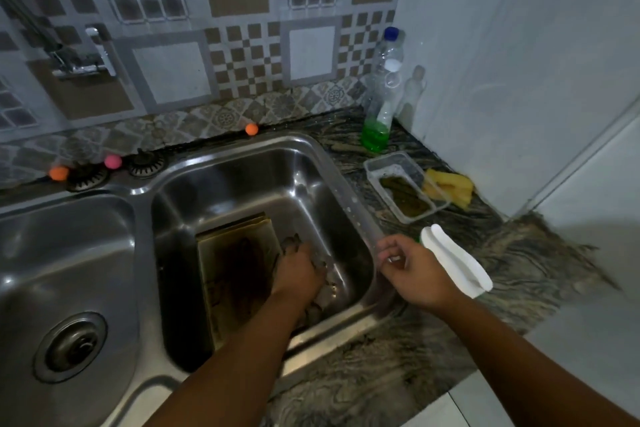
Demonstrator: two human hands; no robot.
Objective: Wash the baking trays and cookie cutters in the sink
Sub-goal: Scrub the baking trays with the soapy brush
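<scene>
Baking trays [239, 263] lie stacked in the right sink basin [311, 177], long axis running away from me, just left of my left hand [298, 270] gripping cookie cutters [323, 265], while my right hand [412, 270] hovers loosely curled, empty, over the basin's right rim.

Two bare forearms in view, no sleeves reaching the wrists. Left hand [298, 270] and right hand [412, 274]: no gloves, no watch or bracelet showing. Rings cannot be told; fingers [389, 248] too blurred.
</scene>
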